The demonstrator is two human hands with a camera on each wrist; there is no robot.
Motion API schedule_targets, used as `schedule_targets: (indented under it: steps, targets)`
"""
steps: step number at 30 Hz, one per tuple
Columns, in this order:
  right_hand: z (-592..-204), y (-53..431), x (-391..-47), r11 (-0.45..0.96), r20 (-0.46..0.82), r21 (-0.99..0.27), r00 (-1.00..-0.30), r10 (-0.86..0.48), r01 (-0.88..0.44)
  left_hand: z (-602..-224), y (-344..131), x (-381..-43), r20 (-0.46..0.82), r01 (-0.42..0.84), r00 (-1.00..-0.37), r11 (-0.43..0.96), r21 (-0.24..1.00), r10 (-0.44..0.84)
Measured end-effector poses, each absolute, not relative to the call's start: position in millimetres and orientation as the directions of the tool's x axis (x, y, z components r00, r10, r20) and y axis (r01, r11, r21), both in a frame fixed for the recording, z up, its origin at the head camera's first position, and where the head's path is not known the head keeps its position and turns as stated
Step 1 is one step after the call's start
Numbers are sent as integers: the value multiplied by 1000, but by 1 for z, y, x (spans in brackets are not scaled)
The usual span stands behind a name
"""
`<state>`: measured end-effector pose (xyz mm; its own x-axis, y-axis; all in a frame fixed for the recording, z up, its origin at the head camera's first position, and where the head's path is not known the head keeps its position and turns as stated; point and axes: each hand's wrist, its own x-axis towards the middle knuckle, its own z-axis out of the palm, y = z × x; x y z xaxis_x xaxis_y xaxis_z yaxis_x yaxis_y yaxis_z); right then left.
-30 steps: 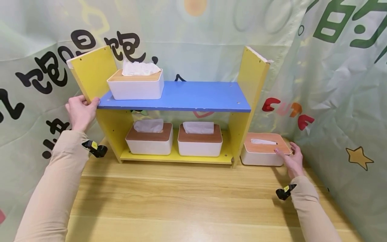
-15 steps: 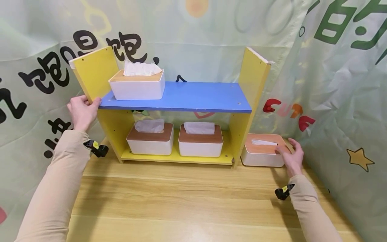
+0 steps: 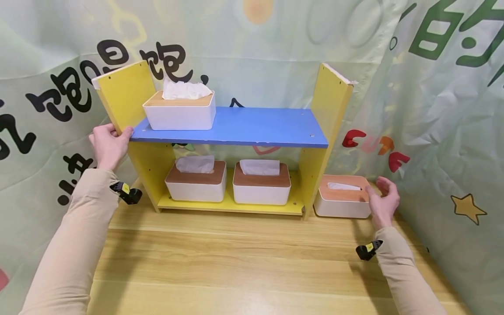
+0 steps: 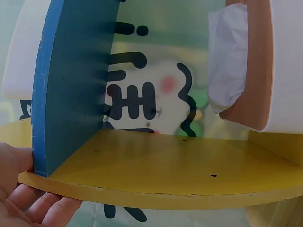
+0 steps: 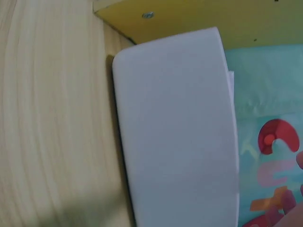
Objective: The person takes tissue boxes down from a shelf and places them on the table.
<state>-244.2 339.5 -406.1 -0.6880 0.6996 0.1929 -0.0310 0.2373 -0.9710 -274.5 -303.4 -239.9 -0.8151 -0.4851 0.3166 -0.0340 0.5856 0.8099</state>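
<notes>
A small yellow shelf unit with a blue middle board stands against the backdrop. My left hand grips its left side panel, thumb at the blue board's end, fingers under the panel's outer side in the left wrist view. On the floor right of the unit sits a white tissue box with a light wooden lid; its white front fills much of the right wrist view. Beside that box's right end is my right hand, fingers loosely bent and holding nothing; whether a fingertip touches the box I cannot tell.
One tissue box stands at the left of the blue board. Two darker-lidded ones, a left box and a right box, stand on the yellow bottom board. Wood-grain surface lies in front; a printed cloth hangs behind and right.
My right hand has shifted slightly right, its thumb drawing back from over the lid to the box's right end. The left hand keeps its grip. The boxes have not moved.
</notes>
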Motion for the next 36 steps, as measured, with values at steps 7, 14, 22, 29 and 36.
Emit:
schedule_targets:
  steps: [7, 14, 22, 29, 36]
  targets:
    - [-395, 325, -239, 231, 284, -958, -650, 705, -168, -240, -304, -275, 321, -30, -815, 588, 809, -483]
    - [-382, 310, -234, 229, 342, -939, -648, 680, -256, -241, -304, -275, 342, -10, -811, 595, 803, -474]
    - [-370, 294, -223, 242, 390, -920, -658, 644, -308, -242, -304, -274, 351, 0, -807, 594, 805, -476]
    - [-357, 280, -216, 239, 436, -898, -681, 588, -368, -242, -305, -275, 340, -6, -809, 586, 811, -479]
    - [-345, 264, -208, 185, 487, -863, -681, 547, -469, -242, -305, -275, 332, -13, -812, 584, 812, -480]
